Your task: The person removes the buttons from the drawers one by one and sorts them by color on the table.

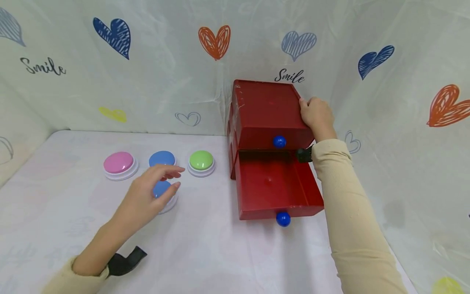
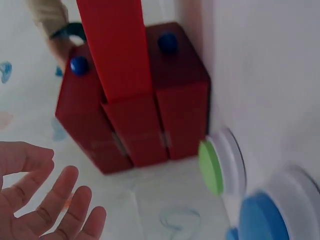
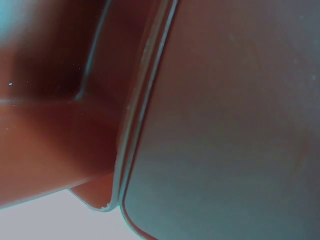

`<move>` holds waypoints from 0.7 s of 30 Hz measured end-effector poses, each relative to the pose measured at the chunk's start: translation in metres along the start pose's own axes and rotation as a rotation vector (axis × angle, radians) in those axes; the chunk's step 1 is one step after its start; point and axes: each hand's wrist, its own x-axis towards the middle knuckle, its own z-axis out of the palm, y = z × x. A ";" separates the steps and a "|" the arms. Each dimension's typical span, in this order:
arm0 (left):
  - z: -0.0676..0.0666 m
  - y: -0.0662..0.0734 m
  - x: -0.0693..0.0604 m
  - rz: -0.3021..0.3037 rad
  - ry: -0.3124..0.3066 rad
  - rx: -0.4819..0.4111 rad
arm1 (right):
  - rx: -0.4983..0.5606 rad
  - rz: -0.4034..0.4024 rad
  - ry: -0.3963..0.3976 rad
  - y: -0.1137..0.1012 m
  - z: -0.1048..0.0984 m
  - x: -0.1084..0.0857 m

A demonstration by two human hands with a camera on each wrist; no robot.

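Observation:
A red drawer cabinet (image 1: 269,106) stands at the back right, its middle drawer (image 1: 268,188) pulled out and its bare inside showing. Blue round knobs sit on the upper drawer front (image 1: 257,138) and the pulled-out drawer. My right hand (image 1: 318,116) grips the cabinet's upper right edge; most of its fingertips are hidden. My left hand (image 1: 143,194) hovers left of the cabinet, fingers loosely bent and thumb apart, holding nothing. It partly covers two blue push buttons (image 1: 162,157) in the head view. In the left wrist view, the cabinet's lowest drawer (image 2: 175,60) is closed.
A pink push button (image 1: 118,162) and a green push button (image 1: 201,160), both on white bases, stand on the white-covered table (image 1: 205,245). A white sheet (image 1: 158,81) printed with hearts hangs behind the table and along its sides.

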 end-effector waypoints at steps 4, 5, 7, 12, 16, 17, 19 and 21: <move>0.014 0.018 -0.001 0.041 -0.041 -0.034 | 0.001 0.000 0.000 0.000 0.000 0.000; 0.017 0.024 -0.001 0.039 -0.061 -0.047 | 0.003 0.001 0.000 0.000 -0.001 0.000; 0.023 0.033 -0.001 0.029 -0.109 -0.079 | 0.002 0.003 -0.001 0.000 -0.001 -0.001; 0.035 0.054 -0.004 0.002 -0.235 -0.148 | 0.000 0.006 -0.003 0.000 0.000 0.000; 0.044 0.064 -0.008 0.027 -0.290 -0.215 | 0.000 0.006 -0.003 0.000 -0.001 -0.001; 0.046 0.066 -0.009 0.036 -0.299 -0.233 | -0.001 0.005 -0.002 0.000 -0.001 0.000; 0.050 0.070 -0.010 0.060 -0.307 -0.269 | 0.000 0.006 0.001 0.000 -0.001 0.000; 0.054 0.074 -0.011 0.068 -0.325 -0.301 | 0.001 0.007 0.009 0.000 0.000 0.001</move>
